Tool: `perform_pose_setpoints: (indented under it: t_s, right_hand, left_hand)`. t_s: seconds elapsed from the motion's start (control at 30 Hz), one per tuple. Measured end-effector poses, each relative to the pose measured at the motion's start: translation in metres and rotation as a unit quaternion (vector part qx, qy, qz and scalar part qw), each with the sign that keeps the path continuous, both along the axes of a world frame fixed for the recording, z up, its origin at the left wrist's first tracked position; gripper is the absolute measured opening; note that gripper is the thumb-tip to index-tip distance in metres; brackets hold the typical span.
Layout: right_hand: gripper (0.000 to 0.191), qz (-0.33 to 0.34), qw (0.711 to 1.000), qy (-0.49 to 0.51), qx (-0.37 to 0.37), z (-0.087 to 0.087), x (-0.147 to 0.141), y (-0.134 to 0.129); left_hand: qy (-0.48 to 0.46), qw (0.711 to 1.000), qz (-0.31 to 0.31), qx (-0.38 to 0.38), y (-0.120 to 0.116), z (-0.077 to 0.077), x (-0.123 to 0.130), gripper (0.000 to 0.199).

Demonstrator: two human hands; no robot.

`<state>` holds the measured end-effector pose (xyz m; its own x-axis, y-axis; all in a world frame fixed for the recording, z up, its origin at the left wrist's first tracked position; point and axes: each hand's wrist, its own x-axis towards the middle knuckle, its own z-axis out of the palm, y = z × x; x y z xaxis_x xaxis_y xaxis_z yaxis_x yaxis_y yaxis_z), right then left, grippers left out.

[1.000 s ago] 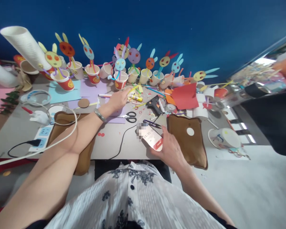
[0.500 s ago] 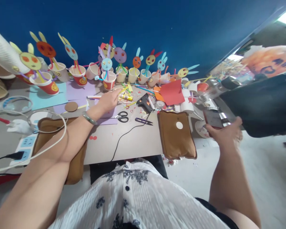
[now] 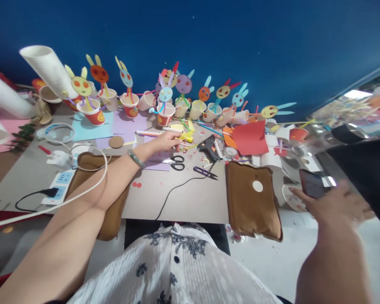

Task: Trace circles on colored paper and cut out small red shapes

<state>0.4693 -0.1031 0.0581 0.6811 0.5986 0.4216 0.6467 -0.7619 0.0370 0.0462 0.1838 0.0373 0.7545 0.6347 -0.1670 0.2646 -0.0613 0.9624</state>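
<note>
My left hand (image 3: 168, 143), a bracelet at its wrist, reaches across the table with its fingers pinched together at a yellow paper piece (image 3: 186, 136). Partly behind that paper lies a yellow glue stick (image 3: 190, 139). Black-handled scissors (image 3: 177, 163) are just below this hand, and a black glue gun (image 3: 210, 147) rests to its right. Off at the right, my right hand (image 3: 338, 204) is blurred, its thumb and fingers spread. The thumb is close to a dark phone (image 3: 312, 183); whether they touch I cannot tell.
Paper cups with rabbit-faced figures (image 3: 166, 95) line the blue wall. Brown cushions lie under my left forearm and at the right (image 3: 253, 207). A white cable crosses by the power strip (image 3: 59, 185). Purple thread snips (image 3: 205, 172) and red paper (image 3: 250, 138) lie mid-table.
The view has swung left, so everything sits further right. My right hand's fingers have spread out beside the phone. My left hand stays by the yellow paper.
</note>
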Motion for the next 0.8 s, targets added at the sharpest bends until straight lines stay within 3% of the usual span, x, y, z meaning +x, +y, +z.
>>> perform_pose_setpoints:
  t_s: [0.07,0.13,0.23,0.33,0.43,0.6,0.7,0.8]
  right_hand:
    - [0.094,-0.002,0.999,0.021,-0.035,0.005,-0.035,0.018]
    - [0.076,0.132,0.990,0.046,-0.019,0.009,-0.077,0.041]
    - [0.053,0.338,0.927,0.160,-0.019,0.007,-0.141,0.080]
    - [0.042,0.458,0.851,0.242,-0.089,0.000,-0.190,0.117]
    - [0.035,0.491,0.821,0.232,-0.176,-0.001,-0.222,0.151]
    - [0.036,0.463,0.845,0.156,-0.217,0.007,-0.244,0.196]
    - [0.035,0.475,0.833,0.120,-0.258,0.001,-0.244,0.209]
    - [0.030,0.499,0.817,0.103,-0.269,-0.017,-0.241,0.216]
  left_hand:
    - [-0.011,0.999,-0.012,-0.040,0.000,-0.001,0.001,0.015]
    - [-0.024,0.998,-0.020,-0.062,0.000,-0.003,0.002,0.017]
    - [-0.041,0.996,0.000,-0.085,0.002,-0.006,0.002,0.010]
    - [-0.054,0.992,0.041,-0.103,0.004,-0.007,0.001,0.004]
    - [-0.076,0.990,0.071,-0.095,0.006,-0.008,0.000,0.005]
    - [-0.125,0.982,0.131,-0.060,0.012,-0.011,0.001,0.008]
    - [-0.146,0.967,0.209,0.020,0.017,-0.010,0.000,0.007]
    - [-0.127,0.957,0.221,0.138,0.018,-0.010,-0.002,0.010]
